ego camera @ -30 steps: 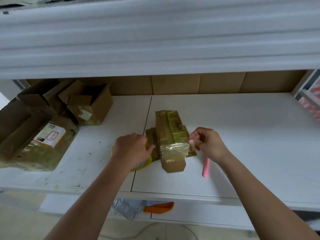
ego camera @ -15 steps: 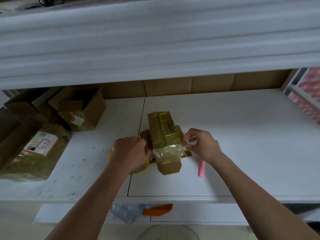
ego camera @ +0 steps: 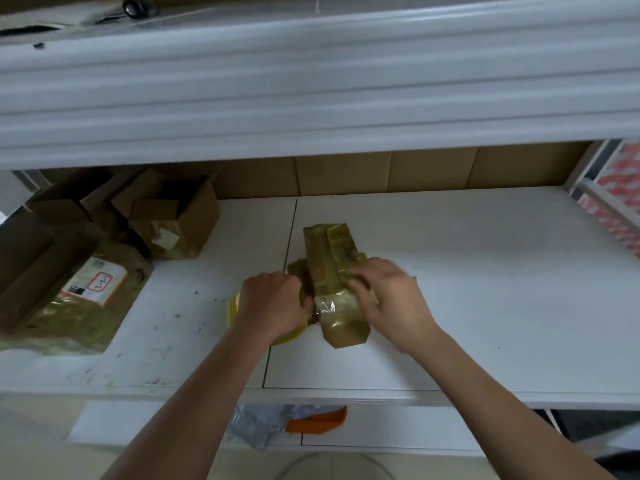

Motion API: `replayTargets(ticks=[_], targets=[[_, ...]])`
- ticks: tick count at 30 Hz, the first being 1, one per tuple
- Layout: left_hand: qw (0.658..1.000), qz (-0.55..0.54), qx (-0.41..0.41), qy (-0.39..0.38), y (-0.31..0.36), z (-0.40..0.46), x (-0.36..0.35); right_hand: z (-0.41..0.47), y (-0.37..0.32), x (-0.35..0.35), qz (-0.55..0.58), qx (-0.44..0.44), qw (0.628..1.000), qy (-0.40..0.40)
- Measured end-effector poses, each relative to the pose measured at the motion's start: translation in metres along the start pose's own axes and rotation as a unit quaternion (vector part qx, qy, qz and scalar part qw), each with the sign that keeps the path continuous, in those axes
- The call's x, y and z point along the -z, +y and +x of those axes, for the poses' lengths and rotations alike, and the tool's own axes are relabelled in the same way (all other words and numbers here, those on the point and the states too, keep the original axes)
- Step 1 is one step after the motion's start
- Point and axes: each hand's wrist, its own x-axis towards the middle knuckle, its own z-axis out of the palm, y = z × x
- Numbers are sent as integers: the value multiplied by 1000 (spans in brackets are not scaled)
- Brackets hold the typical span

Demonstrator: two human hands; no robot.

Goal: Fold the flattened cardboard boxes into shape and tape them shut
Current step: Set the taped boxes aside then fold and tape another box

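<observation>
- taping step: the small brown tape-wrapped cardboard box (ego camera: 332, 271) lies at the white table (ego camera: 485, 289)'s centre.
- left hand (ego camera: 273, 306) grips the yellow tape roll (ego camera: 232, 304) at the box's 8 o'clock.
- right hand (ego camera: 388, 299), fingers flat, presses tape down.
- next, likely: sever the tape.

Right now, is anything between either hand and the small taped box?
Nothing visible. The right hand lies directly on the small taped box, blurred; the left hand is against its left side, over a yellow tape roll.
</observation>
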Motion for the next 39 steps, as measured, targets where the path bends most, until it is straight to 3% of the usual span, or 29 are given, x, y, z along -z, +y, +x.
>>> replayTargets(ticks=[3, 6, 11, 16, 19, 22, 25, 27, 28, 30, 32, 33, 36, 39], targets=[[982, -170, 31, -81, -12, 10, 8, -10, -6, -11, 12, -15, 993, -119], [948, -278, 40, -151, -24, 15, 16, -7, 9, -13, 38, -55, 992, -110], [923, -345, 42, -166, -38, 12, 16, 8, 29, -13, 108, -38, 985, -132], [945, -279, 66, -160, -45, 5, 11, 17, 37, -13, 159, -61, 978, -118], [943, -299, 75, -128, -44, -4, -1, 20, 38, -11, 179, -78, 973, -125], [953, -275, 84, -97, -45, -8, -3, 24, 37, -3, 274, -138, 941, -142], [953, -270, 96, -101, -44, -6, -1, 25, 45, 10, 346, -214, 911, -61], [955, -261, 97, -103, -44, -6, -1, 16, 59, 18, 257, -220, 941, 10], [955, -258, 97, -104, -44, -6, -1, 9, 67, 20, 172, -207, 963, 8], [954, -262, 100, -109, -43, -5, -1, -9, 82, 20, -17, -164, 982, -93], [949, -274, 102, -117, -42, -3, -1, -26, 87, 19, -162, -124, 955, -216], [947, -278, 102, -120, -41, -2, -1, -33, 86, 18, -210, -80, 947, -229], [947, -276, 100, -128, -41, -1, -1, -45, 87, 17, -271, 2, 944, -187], [947, -274, 99, -132, -42, -1, -1, -50, 92, 21, -242, -2, 968, -70]])
